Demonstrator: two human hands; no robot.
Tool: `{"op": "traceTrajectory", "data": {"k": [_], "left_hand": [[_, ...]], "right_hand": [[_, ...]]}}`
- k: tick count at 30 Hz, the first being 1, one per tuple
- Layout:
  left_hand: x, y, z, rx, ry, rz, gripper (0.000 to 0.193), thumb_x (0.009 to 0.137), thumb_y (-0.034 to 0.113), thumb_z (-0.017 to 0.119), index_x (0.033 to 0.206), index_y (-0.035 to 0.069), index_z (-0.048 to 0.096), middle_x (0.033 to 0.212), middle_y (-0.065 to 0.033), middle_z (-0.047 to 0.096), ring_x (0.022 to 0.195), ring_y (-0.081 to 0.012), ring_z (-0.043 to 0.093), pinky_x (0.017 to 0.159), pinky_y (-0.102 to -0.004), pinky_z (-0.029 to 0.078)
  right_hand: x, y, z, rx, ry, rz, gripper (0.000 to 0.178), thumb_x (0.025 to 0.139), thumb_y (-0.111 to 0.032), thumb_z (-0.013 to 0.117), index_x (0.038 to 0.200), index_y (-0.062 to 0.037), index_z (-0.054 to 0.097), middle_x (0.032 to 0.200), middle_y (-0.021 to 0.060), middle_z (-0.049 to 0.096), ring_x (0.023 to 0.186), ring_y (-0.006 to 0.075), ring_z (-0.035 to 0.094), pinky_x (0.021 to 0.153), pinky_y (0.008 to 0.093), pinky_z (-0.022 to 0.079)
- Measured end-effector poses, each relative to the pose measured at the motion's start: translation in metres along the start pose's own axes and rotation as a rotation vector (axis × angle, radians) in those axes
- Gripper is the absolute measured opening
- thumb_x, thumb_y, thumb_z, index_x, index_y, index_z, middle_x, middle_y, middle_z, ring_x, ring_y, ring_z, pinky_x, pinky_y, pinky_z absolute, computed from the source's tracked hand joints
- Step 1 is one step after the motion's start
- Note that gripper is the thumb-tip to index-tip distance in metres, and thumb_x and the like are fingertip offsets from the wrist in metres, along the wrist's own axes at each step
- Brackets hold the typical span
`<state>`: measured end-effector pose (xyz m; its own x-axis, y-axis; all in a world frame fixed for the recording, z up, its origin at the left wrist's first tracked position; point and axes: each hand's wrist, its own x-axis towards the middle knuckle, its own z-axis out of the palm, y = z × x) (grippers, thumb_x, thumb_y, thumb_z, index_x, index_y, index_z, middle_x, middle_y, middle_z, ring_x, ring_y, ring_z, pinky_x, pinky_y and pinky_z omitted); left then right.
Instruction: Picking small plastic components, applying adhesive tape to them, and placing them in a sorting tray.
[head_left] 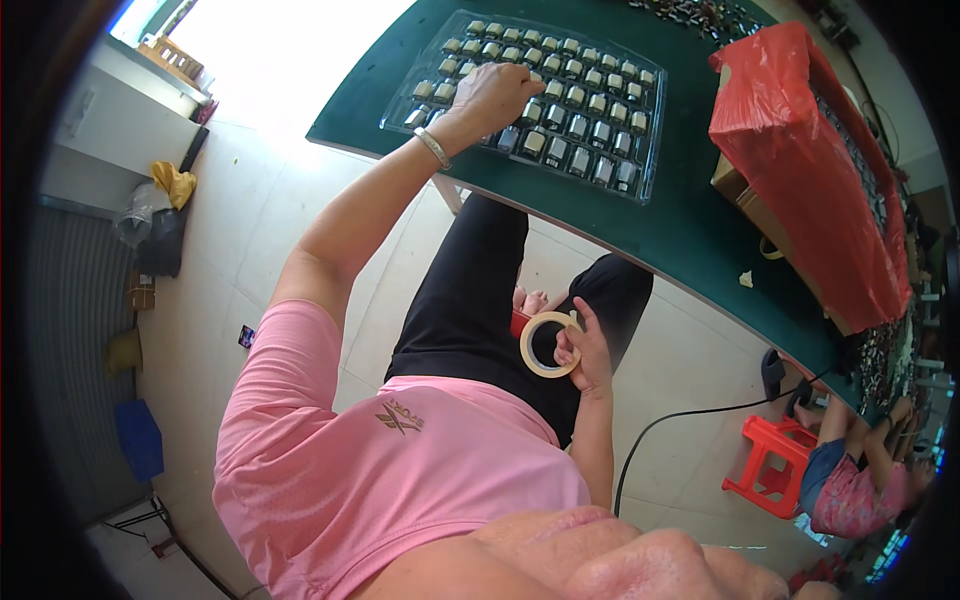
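- Head view: a worker's left hand (492, 95) reaches over a clear plastic tray (655, 150) of small blocks (535, 143) on a green table (690, 235); its fingertips bunch at a middle row, though whether they pinch a block I cannot tell.
- Below the table edge, before the worker's dark trousers, the right hand (588, 355) is closed on a roll of tape (531, 362), fingers curled over the ring's right side, one finger pointing free.
- The tape looks light and firm, probably tacky along its edge; the ring's right or left band offers the surest hold.
- The blocks seem hard, smooth and perhaps slippery, best taken by opposite sides; the thin tray likely flexes, so both short ends want support.
- The tray's long axis runs left to right, dipping rightward; the blocks' pale ends point away from the worker. The round tape has no long axis, its hole facing up toward the camera.
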<state>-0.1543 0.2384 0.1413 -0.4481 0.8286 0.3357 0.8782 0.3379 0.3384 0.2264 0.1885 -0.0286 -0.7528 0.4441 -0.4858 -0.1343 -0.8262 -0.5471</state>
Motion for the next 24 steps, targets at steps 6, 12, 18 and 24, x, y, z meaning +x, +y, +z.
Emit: {"op": "traceTrajectory", "data": {"k": [6,12,18,24], "left_hand": [[0.006,-0.041,-0.026,-0.261,-0.014,0.095,0.023,0.089,0.025,0.069,0.095,0.003,0.074,0.072,-0.0080,0.066,0.065,-0.0159,0.059,0.066,-0.0322,0.048],[-0.005,-0.035,-0.034,-0.125,-0.247,0.113,0.028,0.083,0.024,0.076,0.106,0.008,0.074,0.083,-0.0071,0.064,0.077,-0.0192,0.060,0.072,-0.0348,0.049],[-0.010,-0.035,-0.017,0.037,-0.181,0.212,0.032,0.080,0.023,0.078,0.109,0.010,0.073,0.090,-0.0094,0.064,0.091,-0.0256,0.062,0.083,-0.0401,0.049],[-0.013,-0.028,-0.020,-0.088,-0.096,0.265,0.031,0.080,0.018,0.078,0.108,0.009,0.069,0.093,-0.0054,0.067,0.086,-0.0218,0.064,0.079,-0.0355,0.051]], "right_hand": [[0.001,-0.001,-0.003,0.030,-0.013,0.023,0.067,0.091,-0.006,0.067,0.148,-0.0138,0.032,0.075,0.0108,0.057,0.052,0.0129,0.048,0.047,0.0252,0.040],[-0.001,-0.002,-0.001,0.021,-0.004,0.026,0.067,0.091,-0.006,0.067,0.148,-0.0137,0.032,0.075,0.0108,0.058,0.050,0.0131,0.047,0.047,0.0252,0.040],[-0.001,-0.001,0.000,0.016,0.012,0.024,0.067,0.091,-0.007,0.067,0.148,-0.0132,0.032,0.075,0.0109,0.058,0.049,0.0131,0.047,0.047,0.0253,0.040],[0.002,-0.003,0.002,0.006,0.021,0.018,0.067,0.091,-0.007,0.067,0.148,-0.0129,0.032,0.075,0.0110,0.058,0.049,0.0134,0.047,0.047,0.0255,0.039]]}}
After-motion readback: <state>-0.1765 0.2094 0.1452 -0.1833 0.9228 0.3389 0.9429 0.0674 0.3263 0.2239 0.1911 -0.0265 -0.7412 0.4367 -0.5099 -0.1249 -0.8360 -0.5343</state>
